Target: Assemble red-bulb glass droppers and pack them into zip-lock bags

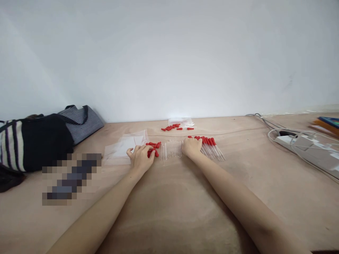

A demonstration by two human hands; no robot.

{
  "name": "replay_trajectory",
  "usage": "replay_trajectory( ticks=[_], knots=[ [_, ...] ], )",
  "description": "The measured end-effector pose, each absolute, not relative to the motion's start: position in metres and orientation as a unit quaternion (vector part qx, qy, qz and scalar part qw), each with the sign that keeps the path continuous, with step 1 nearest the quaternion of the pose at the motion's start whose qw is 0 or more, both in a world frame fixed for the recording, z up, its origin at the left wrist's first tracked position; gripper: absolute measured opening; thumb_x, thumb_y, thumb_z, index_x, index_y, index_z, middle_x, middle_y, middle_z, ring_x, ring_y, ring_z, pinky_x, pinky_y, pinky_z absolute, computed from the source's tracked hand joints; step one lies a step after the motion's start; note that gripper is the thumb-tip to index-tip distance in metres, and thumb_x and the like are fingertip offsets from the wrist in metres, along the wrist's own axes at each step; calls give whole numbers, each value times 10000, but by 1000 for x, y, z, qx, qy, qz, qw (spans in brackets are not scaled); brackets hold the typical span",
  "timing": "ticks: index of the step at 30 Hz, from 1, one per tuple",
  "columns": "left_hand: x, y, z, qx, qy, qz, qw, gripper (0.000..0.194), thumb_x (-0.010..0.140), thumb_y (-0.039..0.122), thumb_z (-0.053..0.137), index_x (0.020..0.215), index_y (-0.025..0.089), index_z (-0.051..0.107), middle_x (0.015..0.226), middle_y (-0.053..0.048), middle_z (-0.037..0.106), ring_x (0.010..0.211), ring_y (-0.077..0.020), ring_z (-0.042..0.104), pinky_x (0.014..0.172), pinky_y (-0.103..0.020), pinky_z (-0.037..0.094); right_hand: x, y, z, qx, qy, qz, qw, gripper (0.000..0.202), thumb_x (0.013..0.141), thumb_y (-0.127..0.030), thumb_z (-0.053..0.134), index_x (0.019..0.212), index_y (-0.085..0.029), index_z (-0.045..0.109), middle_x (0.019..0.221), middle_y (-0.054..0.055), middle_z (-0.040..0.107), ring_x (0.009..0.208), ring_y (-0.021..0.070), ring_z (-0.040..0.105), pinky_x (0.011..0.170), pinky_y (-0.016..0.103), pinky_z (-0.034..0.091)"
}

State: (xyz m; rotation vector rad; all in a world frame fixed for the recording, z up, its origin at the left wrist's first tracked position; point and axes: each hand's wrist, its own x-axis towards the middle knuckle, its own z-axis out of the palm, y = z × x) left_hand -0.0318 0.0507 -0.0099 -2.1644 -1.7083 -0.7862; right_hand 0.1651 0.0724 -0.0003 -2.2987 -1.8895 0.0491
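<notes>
Lying side by side between the two hands, a row of bare clear tubes [171,148] sits on the wooden table [172,211], their lengths running from the wall side toward the person. Just right of them is the right hand [191,146], low over the table with its fingers curled and partly hidden; whether they are closed on a tube, I cannot tell. Beyond it, a slanting row of capped tubes [209,141] has red ends toward the wall and clear tips toward the person. The left hand [141,157] rests over a small pile of loose red caps [158,145] beside the bare tubes, fingers spread and bent; whether any cap is pinched cannot be told. Just left of that hand, flat plastic bags [122,146] overlap. Nearer the wall [169,60], more red caps and thin clear pieces [190,125] lie by another clear bag [180,120]. Farther left are a pixelated dark thing [71,180], a black bag with white stripes [47,143] and a finely striped bag [87,123]. Well to the right lie cables [270,128], a pale box-like thing [304,151] and a colorful stack [328,123].
</notes>
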Motion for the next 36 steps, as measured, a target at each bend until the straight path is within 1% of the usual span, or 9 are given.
replay_trajectory(
  ticks=[3, 7, 9, 13, 16, 19, 22, 31, 36],
  knots=[
    [-31, 51, -9, -749, -585, -276, 145, 114, 758, 242, 484, 730, 218, 591, 761, -7, 676, 817, -225, 522, 852, -460, 146, 162, 75, 0, -774, -628, 27, 73, 233, 745, -160, 455, 882, -132, 641, 904, 154, 634, 872, 245, 564, 794, 388, 255],
    [-29, 51, -9, -750, -589, -268, 140, 184, 772, 340, 482, 689, 221, 594, 753, -12, 678, 806, -233, 523, 846, -459, 151, 160, 75, 5, -777, -625, 37, 65, 247, 743, -127, 438, 884, -122, 640, 880, 153, 641, 854, 243, 578, 785, 388, 276],
    [-28, 52, -9, -744, -600, -265, 131, 204, 770, 367, 483, 682, 220, 594, 746, -15, 677, 807, -238, 523, 835, -454, 162, 161, 72, 10, -770, -633, 39, 66, 244, 744, -139, 438, 882, -122, 638, 877, 153, 641, 848, 240, 580, 766, 377, 297],
    [-28, 52, -9, -739, -610, -260, 118, 151, 776, 310, 475, 753, 219, 593, 733, -14, 672, 816, -229, 527, 816, -424, 197, 172, 49, 19, -732, -675, 24, 85, 268, 790, -214, 395, 875, -115, 629, 913, 157, 626, 879, 232, 560, 726, 327, 331],
    [-30, 50, -7, -731, -618, -257, 132, 150, 776, 301, 469, 797, 209, 586, 812, -37, 650, 842, -232, 518, 783, -397, 234, 188, 20, 18, -676, -728, 5, 111, 239, 792, -236, 410, 850, -123, 612, 909, 121, 620, 898, 210, 535, 722, 286, 336],
    [-33, 49, -4, -711, -643, -242, 151, 200, 748, 358, 497, 842, 209, 592, 907, -73, 602, 898, -259, 486, 752, -388, 258, 205, -9, 6, -552, -818, -21, 160, 171, 779, -229, 448, 730, -144, 588, 774, 75, 611, 787, 187, 531, 692, 283, 338],
    [-36, 50, -4, -694, -670, -223, 140, 264, 729, 431, 500, 839, 213, 600, 895, -90, 566, 903, -276, 470, 728, -388, 276, 218, -30, -5, -496, -850, -22, 179, 140, 771, -229, 476, 682, -160, 560, 705, 44, 587, 719, 170, 511, 667, 283, 339],
    [-43, 52, -2, -679, -690, -207, 140, 315, 731, 483, 466, 762, 187, 567, 844, -102, 555, 891, -293, 466, 707, -392, 294, 226, -35, -17, -483, -848, 27, 217, 129, 772, -243, 505, 669, -168, 525, 679, 17, 562, 681, 136, 486, 626, 252, 337],
    [-44, 52, -2, -690, -680, -191, 160, 248, 744, 407, 463, 733, 191, 583, 834, -99, 571, 889, -287, 472, 709, -392, 292, 223, -33, -19, -499, -833, 33, 237, 187, 752, -350, 546, 694, -173, 528, 712, 19, 574, 714, 149, 497, 648, 271, 337]
  ],
)
